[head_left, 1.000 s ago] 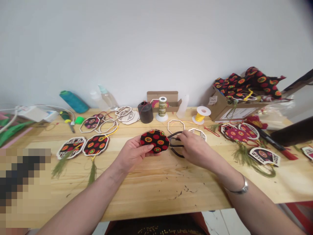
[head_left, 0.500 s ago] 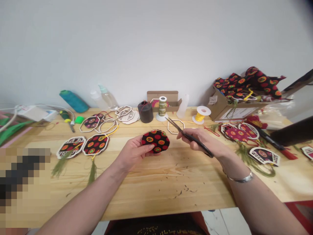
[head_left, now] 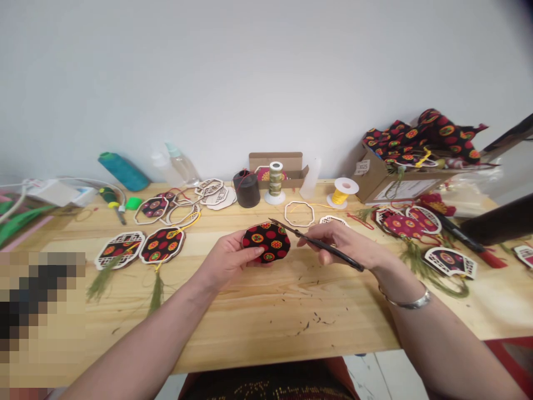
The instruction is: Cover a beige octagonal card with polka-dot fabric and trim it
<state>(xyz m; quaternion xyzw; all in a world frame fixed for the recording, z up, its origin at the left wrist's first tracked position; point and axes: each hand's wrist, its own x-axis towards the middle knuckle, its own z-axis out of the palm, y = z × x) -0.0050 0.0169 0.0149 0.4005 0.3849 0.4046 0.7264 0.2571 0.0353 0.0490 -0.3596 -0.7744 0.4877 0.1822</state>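
My left hand point(head_left: 233, 256) grips a fabric-covered piece point(head_left: 270, 236) by its left side, thumb on top. The piece has a scalloped outline and black cloth with red dots and round flower motifs. In my right hand point(head_left: 339, 244) is a pair of dark scissors point(head_left: 325, 245), fingers wrapped around the handles. Their blades point left along the upper right edge of the piece. Whether they touch the cloth I cannot tell. Behind the right hand lies a white lattice frame point(head_left: 333, 220), partly hidden. Small dark scraps point(head_left: 308, 325) are scattered on the table below.
Two tasselled ornaments point(head_left: 162, 245) lie at left. Along the back stand a black thread cone point(head_left: 246, 189), a green thread spool point(head_left: 275, 183) and a yellow cord spool point(head_left: 343, 193). A cardboard box point(head_left: 400, 186) with patterned cloth, more ornaments and a black post point(head_left: 499, 219) are at right.
The scissors have come down and left, from above the right of the fabric-covered piece to its upper edge. The left hand keeps its hold, with little movement.
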